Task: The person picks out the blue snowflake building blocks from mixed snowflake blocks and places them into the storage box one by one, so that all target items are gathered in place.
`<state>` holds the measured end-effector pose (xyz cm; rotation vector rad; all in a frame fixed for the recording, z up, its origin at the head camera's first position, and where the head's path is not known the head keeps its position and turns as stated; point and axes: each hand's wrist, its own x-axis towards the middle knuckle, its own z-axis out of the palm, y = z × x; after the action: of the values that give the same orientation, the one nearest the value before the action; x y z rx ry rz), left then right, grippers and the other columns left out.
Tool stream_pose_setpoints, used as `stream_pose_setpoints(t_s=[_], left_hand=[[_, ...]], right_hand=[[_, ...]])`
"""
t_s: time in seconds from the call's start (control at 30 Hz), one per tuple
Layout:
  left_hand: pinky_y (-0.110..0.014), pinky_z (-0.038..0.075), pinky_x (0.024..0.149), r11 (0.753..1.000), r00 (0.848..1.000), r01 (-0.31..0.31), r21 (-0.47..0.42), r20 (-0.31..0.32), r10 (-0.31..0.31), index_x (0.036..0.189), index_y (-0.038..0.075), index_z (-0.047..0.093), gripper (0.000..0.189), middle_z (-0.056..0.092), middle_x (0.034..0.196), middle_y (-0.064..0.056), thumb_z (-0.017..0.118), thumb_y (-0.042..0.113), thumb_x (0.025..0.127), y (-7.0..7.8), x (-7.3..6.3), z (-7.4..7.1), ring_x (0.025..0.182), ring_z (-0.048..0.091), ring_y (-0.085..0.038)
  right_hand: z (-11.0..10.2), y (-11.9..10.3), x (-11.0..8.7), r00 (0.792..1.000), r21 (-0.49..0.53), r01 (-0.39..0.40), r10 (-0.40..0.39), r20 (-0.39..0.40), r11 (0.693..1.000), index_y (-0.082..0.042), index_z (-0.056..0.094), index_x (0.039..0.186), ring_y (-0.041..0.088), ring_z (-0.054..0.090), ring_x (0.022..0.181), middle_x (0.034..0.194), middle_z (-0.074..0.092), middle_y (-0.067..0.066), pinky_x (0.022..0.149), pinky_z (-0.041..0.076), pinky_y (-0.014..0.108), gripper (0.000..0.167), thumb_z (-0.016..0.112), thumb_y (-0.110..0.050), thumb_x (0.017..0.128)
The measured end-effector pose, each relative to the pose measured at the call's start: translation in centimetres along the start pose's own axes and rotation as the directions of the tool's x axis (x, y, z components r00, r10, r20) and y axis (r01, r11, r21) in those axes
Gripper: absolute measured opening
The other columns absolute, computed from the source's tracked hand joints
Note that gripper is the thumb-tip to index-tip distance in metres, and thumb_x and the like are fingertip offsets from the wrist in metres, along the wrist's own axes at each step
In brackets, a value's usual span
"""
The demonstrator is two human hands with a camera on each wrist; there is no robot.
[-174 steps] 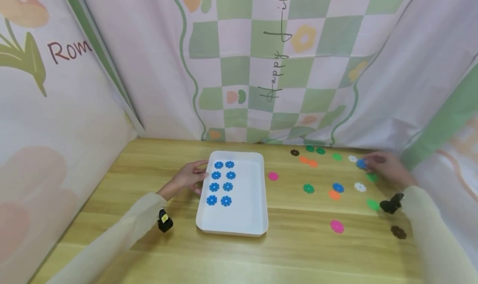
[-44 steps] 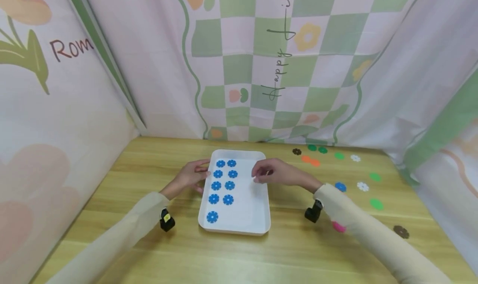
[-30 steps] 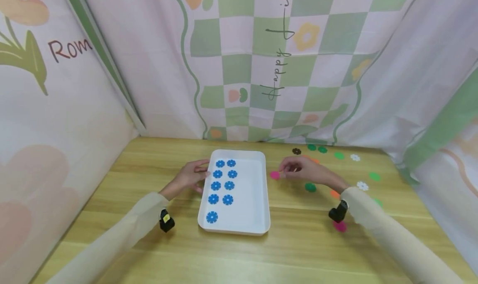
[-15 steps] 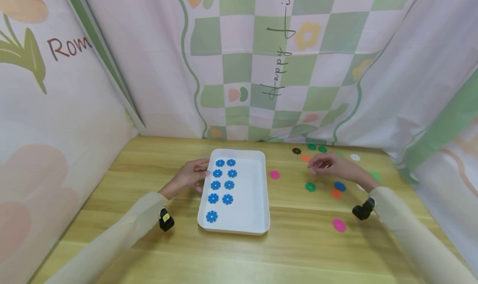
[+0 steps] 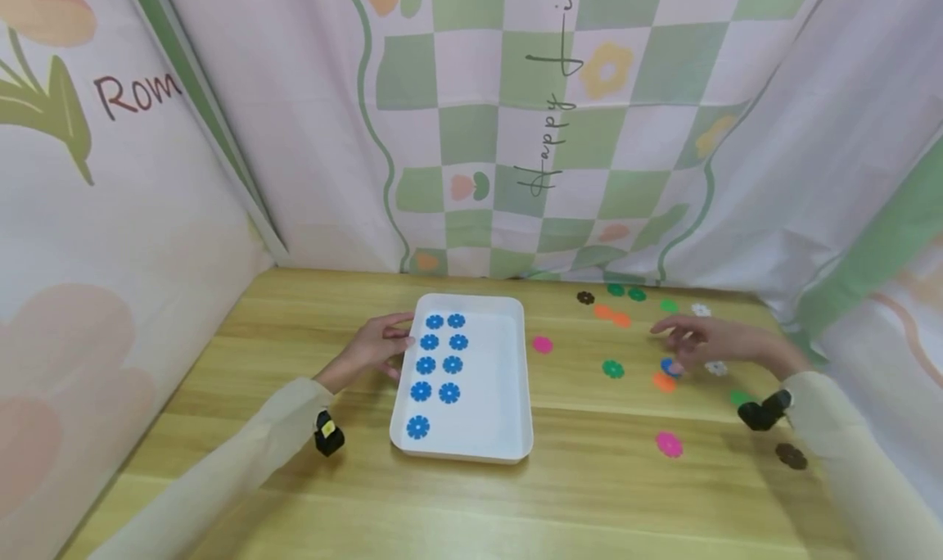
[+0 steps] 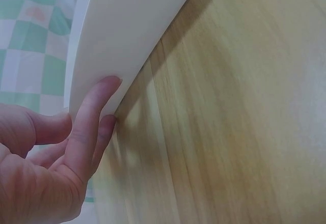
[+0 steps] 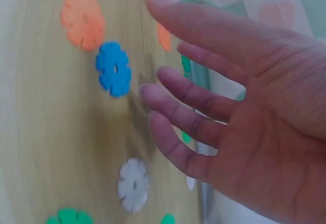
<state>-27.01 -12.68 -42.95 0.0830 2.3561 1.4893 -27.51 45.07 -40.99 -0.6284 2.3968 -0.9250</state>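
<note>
On the table stands a white tray (image 5: 489,384), with several blue snowflake discs (image 5: 449,393) in two columns on its left side. A single blue disc (image 5: 417,426) lies at its near left. My left hand (image 5: 376,347) rests against the tray's left side; in the left wrist view its fingers (image 6: 87,132) touch the outer wall, thumb by the rim. Over the loose discs, my right hand (image 5: 707,343) hovers with spread fingers and holds nothing. Closest below it is a loose blue disc (image 7: 113,70), partly covered by the thumb in the head view, next to an orange disc (image 7: 82,20).
Right of the tray lie scattered discs: a pink disc (image 5: 543,345), a green disc (image 5: 613,369), another pink disc (image 5: 670,444), a brown disc (image 5: 791,456) and a white disc (image 7: 133,185). A patterned curtain (image 5: 516,134) hangs behind the table.
Since the oldest frame, the blue disc from my right hand's fingers is gone there and one more lies in the tray. My right hand has swung right from the tray, fingers spreading. My left hand stays.
</note>
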Motion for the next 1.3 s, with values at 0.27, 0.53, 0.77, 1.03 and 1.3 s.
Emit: stream_pose_setpoints(t_s=[0.27,0.53,0.77,1.03,1.3], left_hand=[[-0.034,0.069,0.064,1.0,1.0,0.004,0.005,-0.009,-0.004,0.16,0.009,0.042,0.055,0.056,0.147,-0.03,0.058,0.009,0.108,0.1,0.1,0.0,0.094,0.074,-0.028],[-0.034,0.069,0.063,1.0,1.0,0.0,-0.018,-0.009,0.0,0.158,0.005,0.043,0.054,0.055,0.147,-0.031,0.059,0.007,0.107,0.0,-0.1,0.0,0.098,0.074,-0.031],[-0.035,0.069,0.064,0.999,0.999,0.042,-0.015,-0.024,-0.043,0.158,0.008,0.044,0.055,0.052,0.151,-0.031,0.061,0.008,0.106,-0.3,-0.1,0.1,0.108,0.072,-0.036],[-0.035,0.069,0.066,0.999,0.998,0.048,-0.022,-0.026,-0.049,0.159,0.009,0.044,0.054,0.052,0.151,-0.03,0.059,0.01,0.107,0.0,-0.1,0.1,0.113,0.07,-0.037],[-0.035,0.069,0.065,0.999,0.998,0.048,-0.018,-0.028,-0.049,0.158,0.01,0.045,0.053,0.053,0.151,-0.029,0.06,0.011,0.107,0.2,-0.1,0.2,0.108,0.071,-0.035]], right_hand=[[0.6,2.2,-0.8,0.999,0.05,-0.032,0.031,0.009,0.998,0.008,0.045,0.147,0.014,0.058,0.105,0.13,0.059,0.019,0.087,0.057,0.019,0.061,0.074,-0.012,0.097],[1.1,3.2,-0.8,0.999,0.102,0.007,-0.003,-0.032,0.995,0.009,0.046,0.144,0.012,0.056,0.096,0.118,0.057,0.014,0.082,0.057,0.02,0.053,0.07,-0.008,0.099],[1.7,3.4,-0.6,0.997,0.097,0.008,-0.001,-0.073,0.995,0.006,0.056,0.131,0.014,0.054,0.088,0.11,0.06,0.01,0.075,0.055,0.023,0.038,0.07,-0.006,0.098],[1.6,3.4,-0.5,0.995,0.063,0.039,-0.033,-0.096,0.997,0.003,0.059,0.124,0.016,0.051,0.084,0.102,0.057,0.009,0.071,0.051,0.024,0.029,0.07,-0.004,0.098],[2.0,2.9,-0.7,0.986,0.018,0.119,-0.116,-0.117,0.993,0.002,0.059,0.116,0.017,0.052,0.081,0.099,0.057,0.008,0.068,0.051,0.024,0.023,0.07,-0.001,0.097]])
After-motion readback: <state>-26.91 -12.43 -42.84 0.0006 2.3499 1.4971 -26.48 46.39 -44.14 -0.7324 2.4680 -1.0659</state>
